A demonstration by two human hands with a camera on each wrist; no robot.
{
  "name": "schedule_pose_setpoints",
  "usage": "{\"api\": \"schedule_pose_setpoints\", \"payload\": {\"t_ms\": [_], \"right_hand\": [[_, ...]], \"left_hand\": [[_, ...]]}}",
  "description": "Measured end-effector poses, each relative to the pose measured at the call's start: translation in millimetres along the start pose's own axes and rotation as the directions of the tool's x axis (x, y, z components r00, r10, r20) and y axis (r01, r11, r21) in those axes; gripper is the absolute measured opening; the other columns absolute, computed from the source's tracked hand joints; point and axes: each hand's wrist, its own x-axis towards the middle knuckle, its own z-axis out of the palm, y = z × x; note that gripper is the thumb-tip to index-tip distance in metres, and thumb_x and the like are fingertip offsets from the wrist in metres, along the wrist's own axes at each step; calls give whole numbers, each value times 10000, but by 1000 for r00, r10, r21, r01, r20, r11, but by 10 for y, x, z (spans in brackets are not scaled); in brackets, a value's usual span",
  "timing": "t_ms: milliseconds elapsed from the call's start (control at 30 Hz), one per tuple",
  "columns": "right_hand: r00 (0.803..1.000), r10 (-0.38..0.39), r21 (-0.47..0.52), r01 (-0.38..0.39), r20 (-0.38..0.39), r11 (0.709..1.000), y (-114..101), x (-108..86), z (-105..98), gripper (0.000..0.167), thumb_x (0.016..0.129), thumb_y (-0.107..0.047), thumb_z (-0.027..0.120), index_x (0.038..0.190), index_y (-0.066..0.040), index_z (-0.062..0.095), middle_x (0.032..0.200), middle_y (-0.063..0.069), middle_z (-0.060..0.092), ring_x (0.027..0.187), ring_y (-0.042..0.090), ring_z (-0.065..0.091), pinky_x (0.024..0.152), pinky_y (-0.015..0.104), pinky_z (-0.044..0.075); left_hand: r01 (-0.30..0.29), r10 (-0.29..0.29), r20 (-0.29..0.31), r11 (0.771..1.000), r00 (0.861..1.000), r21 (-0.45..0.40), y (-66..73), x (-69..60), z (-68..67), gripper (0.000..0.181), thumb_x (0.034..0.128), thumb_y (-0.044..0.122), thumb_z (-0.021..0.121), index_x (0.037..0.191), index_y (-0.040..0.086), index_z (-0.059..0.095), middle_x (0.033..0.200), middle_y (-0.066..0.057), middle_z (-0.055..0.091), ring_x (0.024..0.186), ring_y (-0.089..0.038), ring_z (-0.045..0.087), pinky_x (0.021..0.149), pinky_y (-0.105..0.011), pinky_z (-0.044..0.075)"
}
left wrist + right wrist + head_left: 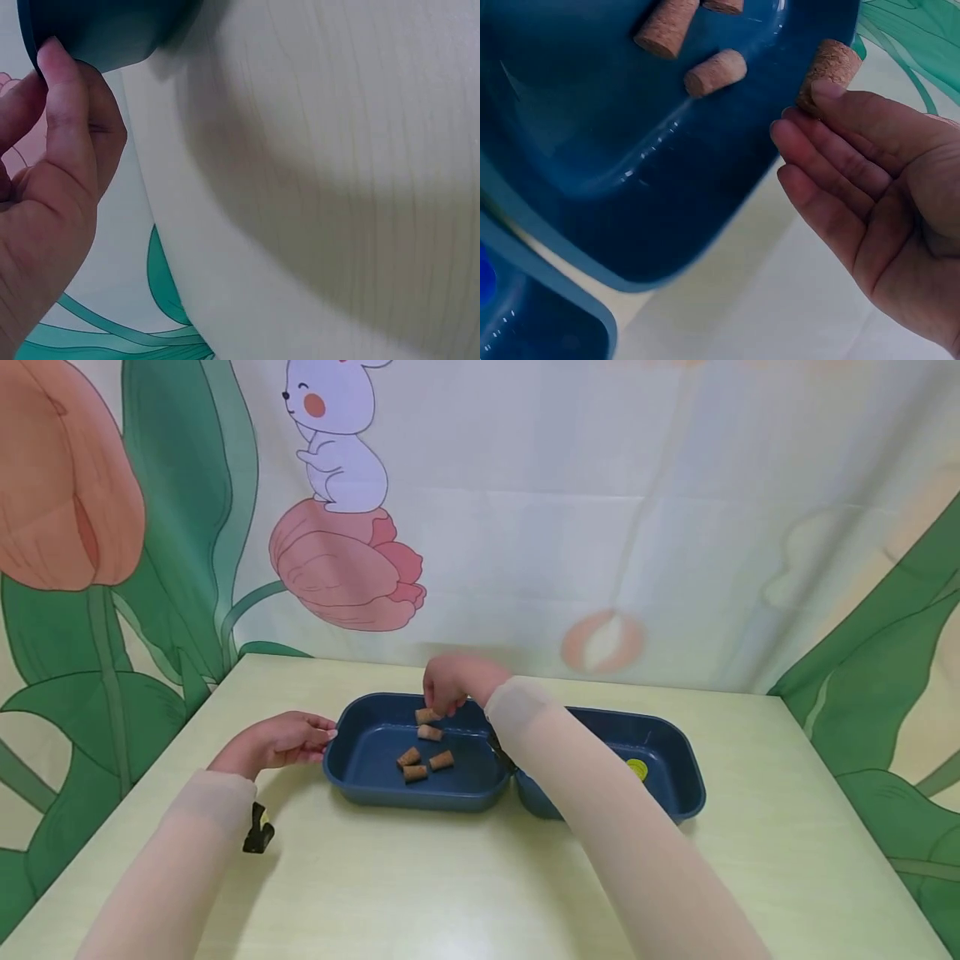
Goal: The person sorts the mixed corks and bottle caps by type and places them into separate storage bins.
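Observation:
My right hand [450,683] pinches a cork [830,71] between thumb and fingertips, over the far side of the left blue tray [420,800]. The same held cork shows in the head view below the fingers. Inside that tray lie several more corks, one [430,732] just under the held one and others [415,772] grouped near the middle. At the tray's left end, my left hand [288,742] grips the rim with thumb and fingers, one finger [64,97] lying against the outer wall.
A second blue tray [686,777] stands right beside the first, partly hidden by my right sleeve. In it are a yellow round piece [637,768] and a blue piece [486,277] cut off by the view's edge. A patterned curtain [525,568] hangs behind the table [360,885].

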Motion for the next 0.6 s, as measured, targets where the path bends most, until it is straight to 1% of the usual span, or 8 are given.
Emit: {"api": "schedule_pose_setpoints", "payload": {"t_ms": [100,200,333,400,600], "right_hand": [[1000,0,-2,0,-6,1000,-1,61,58,86,971,-120,673,895,-142,704,854,21,672,873,233,636,705,275,497],[1000,14,-16,-14,0,1000,1,113,131,61,967,-125,677,928,-130,724,856,18,671,860,223,637,676,259,490],[999,29,-5,-29,32,1000,2,171,233,49,966,-121,679,950,-110,725,830,4,650,817,211,609,632,250,467],[998,34,-4,-33,48,999,5,193,274,60,964,-118,686,914,-110,719,809,1,646,787,203,593,612,246,455],[995,56,-23,-55,78,998,18,268,342,200,962,-97,682,766,-134,700,773,22,660,693,177,543,573,254,423]], "left_hand": [[11,-11,-23,1000,1000,29,25,-16,2,485,1089,124,456,1480,-134,330,884,71,650,756,-17,633,747,-138,587],[16,-15,-31,999,999,34,37,-22,11,479,1089,127,457,1474,-130,337,887,58,644,751,-21,629,742,-140,587],[13,-13,-27,1000,1000,24,40,-33,21,473,1092,127,450,1473,-131,338,882,61,640,750,-18,626,739,-136,582],[11,-11,-23,1000,1000,21,39,-35,24,474,1092,125,448,1475,-130,338,881,63,638,752,-17,625,741,-135,581],[16,-15,-22,1000,1000,8,49,-44,22,486,1092,128,450,1488,-127,329,878,60,637,752,-23,630,743,-139,586]]}}
